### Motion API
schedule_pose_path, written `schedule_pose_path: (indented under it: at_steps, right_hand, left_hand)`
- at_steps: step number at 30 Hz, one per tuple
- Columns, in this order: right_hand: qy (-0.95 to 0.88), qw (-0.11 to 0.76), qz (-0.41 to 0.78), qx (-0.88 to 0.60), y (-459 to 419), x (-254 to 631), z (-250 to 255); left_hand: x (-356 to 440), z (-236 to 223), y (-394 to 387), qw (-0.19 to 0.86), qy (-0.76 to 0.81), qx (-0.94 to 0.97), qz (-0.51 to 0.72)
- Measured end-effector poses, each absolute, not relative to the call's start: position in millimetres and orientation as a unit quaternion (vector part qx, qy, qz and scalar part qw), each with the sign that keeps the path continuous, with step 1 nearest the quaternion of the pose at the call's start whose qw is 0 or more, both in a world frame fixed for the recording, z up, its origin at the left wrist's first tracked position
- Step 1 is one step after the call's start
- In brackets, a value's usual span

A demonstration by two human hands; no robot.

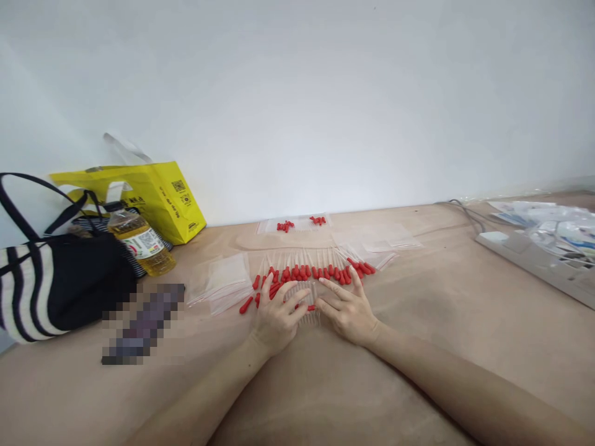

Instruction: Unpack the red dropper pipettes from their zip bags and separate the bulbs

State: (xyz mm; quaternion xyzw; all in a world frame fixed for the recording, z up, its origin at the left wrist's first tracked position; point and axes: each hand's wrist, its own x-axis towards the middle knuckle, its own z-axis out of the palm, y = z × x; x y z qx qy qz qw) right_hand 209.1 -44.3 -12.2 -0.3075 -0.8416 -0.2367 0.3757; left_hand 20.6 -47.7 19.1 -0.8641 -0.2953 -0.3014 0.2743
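Note:
My left hand (277, 314) is bent over a clear ribbed piece or row of thin clear tubes (307, 318), with thumb and forefinger curled around a small red rubber bulb (311, 308). The grip itself is partly hidden. From the other side my right hand (348, 311) reaches in, fingers apart, its nearest fingertips at the end of that bulb. Just beyond both hands lies a row of droppers (302, 271), their red bulbs toward me and slim clear stems pointing to the wall. One loose red bulb (246, 305) sits left of my left hand.
Clear plastic bags (224, 280) lie left of the droppers, with another flat bag (381, 236) at right. Small red pieces (285, 226) rest on a bag near the wall. Left are an oil bottle (144, 241), yellow bag (171, 204) and striped bag (69, 285). A filled box (525, 254) stands right.

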Motion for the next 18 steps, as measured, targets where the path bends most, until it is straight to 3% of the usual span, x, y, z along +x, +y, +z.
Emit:
schedule_pose_path:
  at_steps: [18]
  right_hand:
    - [-0.832, 0.378, -0.164, -0.371, -45, 222, -4]
  left_hand:
    - [7, 29, -45, 0.225, -0.334, -0.866, -0.297]
